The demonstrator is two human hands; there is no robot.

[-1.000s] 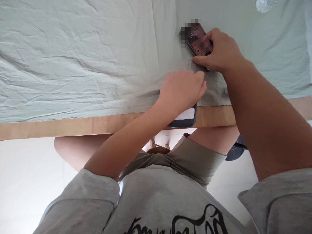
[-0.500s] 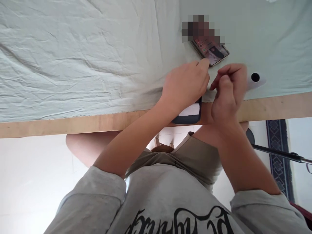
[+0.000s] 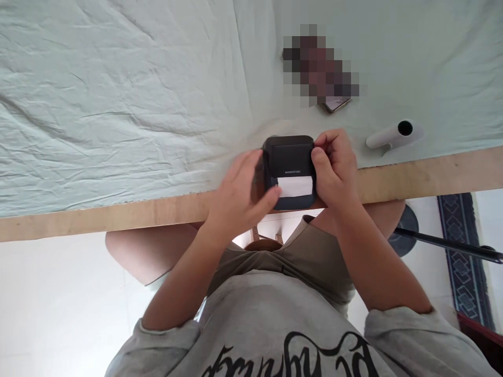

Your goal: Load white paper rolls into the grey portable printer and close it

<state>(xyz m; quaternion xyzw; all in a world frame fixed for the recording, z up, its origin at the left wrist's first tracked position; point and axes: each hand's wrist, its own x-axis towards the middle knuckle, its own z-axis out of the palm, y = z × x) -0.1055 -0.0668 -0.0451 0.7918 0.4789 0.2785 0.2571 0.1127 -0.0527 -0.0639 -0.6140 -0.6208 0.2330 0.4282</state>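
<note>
A small dark box-shaped device (image 3: 291, 157) with lettering on top lies at the table's front edge. A white paper strip (image 3: 296, 187) shows across its near part. My left hand (image 3: 242, 191) is at the device's left side, fingers apart, the thumb reaching over its near left corner by the strip. My right hand (image 3: 336, 165) is closed at the device's right side, thumb and bent fingers on its upper right edge.
A phone (image 3: 337, 103), mostly pixelated, lies beyond the device. A white object with a round black end (image 3: 393, 133) lies to the right. A wrinkled pale green cloth (image 3: 118, 104) covers the table above its wooden edge (image 3: 118, 214). A black pole (image 3: 444, 242) stands at the lower right.
My left hand has moved back left, uncovering the device. My right hand has moved left and down onto its right side. The view has shifted slightly, showing more of the white object.
</note>
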